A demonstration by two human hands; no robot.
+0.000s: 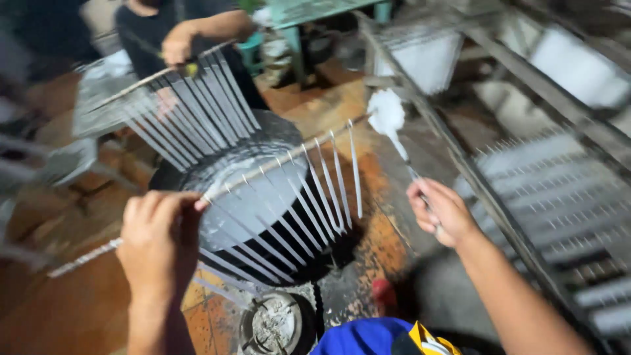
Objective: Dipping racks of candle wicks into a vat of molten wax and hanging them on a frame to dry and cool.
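My left hand [158, 243] is clamped on a long thin rod hung with pale dipped strips [276, 197], held over the dark round vat [190, 177] just beyond it. My right hand [442, 212] grips a white-tipped stick [389, 118]. I'd keep the rod level.

We see our two bare forearms, the left hand [158, 240] at about eight o'clock and the right hand [442, 212] at about four. Neither wrist carries a sleeve, glove, watch or ring. At six o'clock shows our bright blue cloth garment with a yellow patch [374, 336].
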